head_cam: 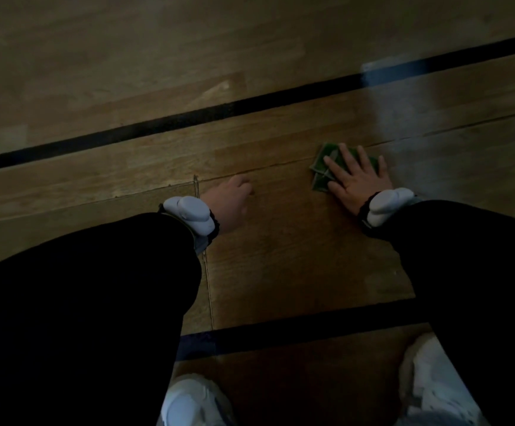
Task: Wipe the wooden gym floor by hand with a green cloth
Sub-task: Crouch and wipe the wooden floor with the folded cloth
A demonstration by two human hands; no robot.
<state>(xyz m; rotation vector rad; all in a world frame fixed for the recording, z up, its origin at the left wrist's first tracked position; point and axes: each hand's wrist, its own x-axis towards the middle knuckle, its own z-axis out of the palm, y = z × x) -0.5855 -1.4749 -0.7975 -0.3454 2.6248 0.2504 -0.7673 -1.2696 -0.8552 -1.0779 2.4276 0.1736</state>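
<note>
One green cloth (322, 167), one view to call it from, the head camera looking straight down at a dim wooden gym floor (280, 247). The right hand (356, 176) lies flat on that cloth, fingers straight and spread, palm pressing it to the boards; green shows only past the fingertips and thumb side, at about ten o'clock from the knuckles. Folded into a small pad, its long axis seems to run roughly from seven to one o'clock, though the hand hides most of it. The left hand (231, 201) is off the cloth, well apart at nine o'clock from it, resting on the floor, apparently as a prop; its fingers look curled under and hold nothing that I can see.

Count it up: two hands, two white wrist devices, left (190, 215) and right (386, 204), two white shoes, left (188, 401) and right (434, 385), two black floor lines, far (188, 118) and near (311, 329). The right hand owns the stroke, I'd say; unwiped boards lie toward twelve o'clock, up to the far line, and left across the middle.
</note>
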